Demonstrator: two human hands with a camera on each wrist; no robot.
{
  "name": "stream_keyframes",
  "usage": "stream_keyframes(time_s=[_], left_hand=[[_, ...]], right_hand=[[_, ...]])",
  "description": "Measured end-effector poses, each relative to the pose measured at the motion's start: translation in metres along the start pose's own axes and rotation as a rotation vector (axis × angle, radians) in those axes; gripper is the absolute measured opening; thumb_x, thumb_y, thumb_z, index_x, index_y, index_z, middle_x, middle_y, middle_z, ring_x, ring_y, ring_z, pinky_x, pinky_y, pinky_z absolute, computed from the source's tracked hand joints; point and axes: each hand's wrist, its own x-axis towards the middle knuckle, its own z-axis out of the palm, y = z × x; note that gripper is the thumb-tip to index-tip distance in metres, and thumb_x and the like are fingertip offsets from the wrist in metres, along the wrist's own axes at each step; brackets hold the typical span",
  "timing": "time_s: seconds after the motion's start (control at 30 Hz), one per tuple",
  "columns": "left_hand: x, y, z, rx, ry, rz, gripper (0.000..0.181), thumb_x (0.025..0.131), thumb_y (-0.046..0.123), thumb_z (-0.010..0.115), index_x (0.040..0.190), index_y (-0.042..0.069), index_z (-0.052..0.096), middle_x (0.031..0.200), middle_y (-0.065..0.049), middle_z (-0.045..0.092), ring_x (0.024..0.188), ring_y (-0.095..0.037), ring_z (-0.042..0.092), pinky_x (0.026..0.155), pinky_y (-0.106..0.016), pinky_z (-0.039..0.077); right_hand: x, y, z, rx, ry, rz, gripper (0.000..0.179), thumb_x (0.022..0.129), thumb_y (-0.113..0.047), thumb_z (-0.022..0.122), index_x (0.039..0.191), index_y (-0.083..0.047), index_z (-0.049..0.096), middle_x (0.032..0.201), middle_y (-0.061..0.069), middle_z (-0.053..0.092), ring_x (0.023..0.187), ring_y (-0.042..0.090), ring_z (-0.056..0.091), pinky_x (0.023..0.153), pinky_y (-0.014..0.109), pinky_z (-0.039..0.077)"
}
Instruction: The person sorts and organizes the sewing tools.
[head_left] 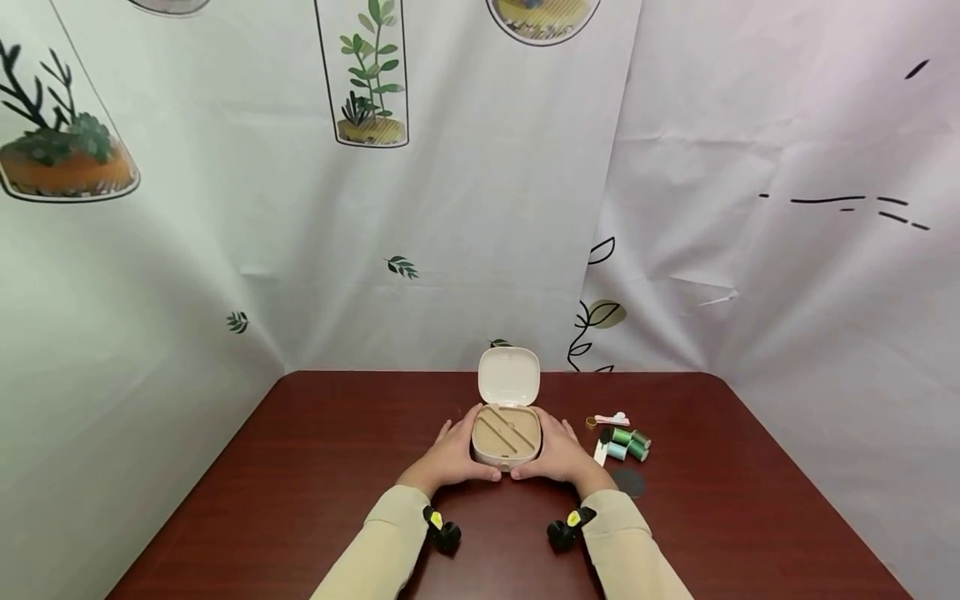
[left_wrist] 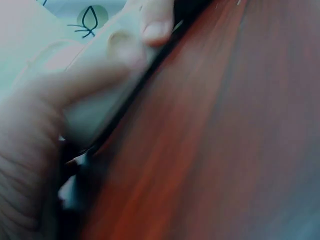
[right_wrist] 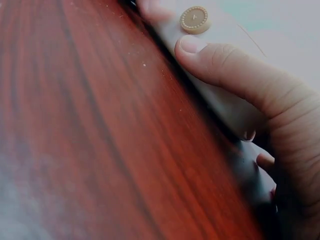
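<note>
A small cream box [head_left: 507, 459] with rounded corners sits on the table, its white lid [head_left: 509, 377] raised at the back. Inside is a tan insert [head_left: 498, 432] with diagonal dividers; I see nothing lying in it. My left hand [head_left: 453, 458] grips the box's left side, thumb along the front. The right hand [head_left: 561, 454] holds the opposite side in the same way, and the two thumb tips come close together at the front. Between them, a round gold-tan button [right_wrist: 194, 19] shows on the front wall in the right wrist view. The left wrist view is blurred.
Right of the box lie several thread spools [head_left: 637, 450] in green and light blue, a white card-like piece [head_left: 600, 452], a dark round disc [head_left: 628, 482], a small gold ring [head_left: 591, 422] and a white-and-pink strip [head_left: 611, 420]. A patterned curtain [head_left: 480, 208] hangs behind the dark red table [head_left: 337, 467].
</note>
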Motion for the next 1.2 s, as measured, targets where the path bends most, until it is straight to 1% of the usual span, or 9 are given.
stream_keyframes(time_s=[0.1,0.17,0.37,0.43,0.53,0.67,0.8,0.93,1.2], left_hand=[[-0.001,0.005,-0.01,-0.031,-0.028,-0.023,0.105,0.081,0.045,0.076,0.161,0.006,0.019,0.157,-0.019,0.039,0.145,-0.04,0.034,0.121,-0.061,0.011],[0.001,0.012,-0.019,0.018,-0.016,-0.014,0.092,0.085,0.037,0.069,0.16,0.01,0.024,0.156,-0.017,0.04,0.144,-0.038,0.034,0.119,-0.059,0.02],[0.021,0.043,-0.038,0.244,-0.036,0.19,0.073,0.077,0.008,0.067,0.147,0.02,0.051,0.14,-0.004,0.049,0.126,-0.025,0.045,0.094,-0.041,0.049],[0.028,0.051,-0.039,0.29,-0.086,0.239,0.073,0.073,0.001,0.069,0.142,0.023,0.056,0.136,0.0,0.05,0.119,-0.019,0.048,0.088,-0.033,0.051],[0.037,0.062,-0.038,0.327,-0.18,0.234,0.076,0.071,-0.006,0.071,0.139,0.028,0.059,0.135,0.004,0.05,0.113,-0.014,0.049,0.08,-0.025,0.05],[0.047,0.073,-0.034,0.36,-0.274,0.214,0.075,0.072,-0.01,0.073,0.134,0.03,0.062,0.13,0.005,0.054,0.107,-0.011,0.05,0.074,-0.023,0.049],[0.054,0.076,-0.028,0.395,-0.327,0.266,0.061,0.071,-0.013,0.071,0.118,0.027,0.071,0.115,0.008,0.06,0.097,-0.008,0.052,0.076,-0.021,0.047],[0.056,0.076,-0.022,0.44,-0.336,0.309,0.048,0.072,-0.012,0.071,0.101,0.026,0.073,0.102,0.011,0.059,0.09,-0.006,0.052,0.078,-0.019,0.046],[0.061,0.074,-0.02,0.46,-0.306,0.366,0.045,0.068,-0.012,0.074,0.097,0.022,0.073,0.097,0.01,0.061,0.087,-0.006,0.055,0.078,-0.018,0.047]], right_hand=[[-0.002,0.0,0.001,-0.003,-0.01,0.0,0.121,0.055,-0.054,0.095,0.152,-0.01,0.037,0.145,0.008,0.053,0.138,0.03,0.044,0.118,0.065,0.012],[-0.002,-0.001,0.002,-0.012,-0.017,0.001,0.121,0.056,-0.055,0.094,0.152,-0.01,0.036,0.146,0.007,0.052,0.138,0.03,0.044,0.118,0.064,0.012],[0.0,-0.005,-0.001,-0.033,-0.026,0.004,0.121,0.057,-0.056,0.092,0.154,-0.01,0.035,0.148,0.007,0.05,0.139,0.031,0.043,0.119,0.063,0.011],[0.0,-0.007,-0.002,-0.033,-0.027,0.007,0.122,0.058,-0.056,0.092,0.155,-0.01,0.034,0.149,0.007,0.049,0.139,0.029,0.042,0.119,0.063,0.01],[0.0,-0.009,-0.004,-0.035,-0.035,0.015,0.122,0.059,-0.056,0.092,0.156,-0.012,0.033,0.15,0.008,0.049,0.141,0.028,0.041,0.12,0.062,0.009],[0.0,-0.006,-0.006,-0.021,-0.045,0.022,0.12,0.061,-0.055,0.092,0.156,-0.013,0.033,0.151,0.009,0.048,0.142,0.031,0.041,0.121,0.061,0.006],[-0.001,-0.002,-0.006,-0.018,-0.041,0.013,0.12,0.061,-0.054,0.092,0.156,-0.011,0.033,0.152,0.007,0.047,0.141,0.029,0.041,0.12,0.063,0.006],[-0.001,0.0,-0.005,-0.022,-0.035,0.004,0.121,0.06,-0.055,0.092,0.156,-0.011,0.033,0.153,0.005,0.046,0.142,0.029,0.04,0.119,0.064,0.007],[-0.003,-0.001,-0.003,-0.012,-0.024,-0.006,0.121,0.059,-0.055,0.092,0.156,-0.012,0.034,0.153,0.005,0.047,0.142,0.031,0.04,0.118,0.066,0.008]])
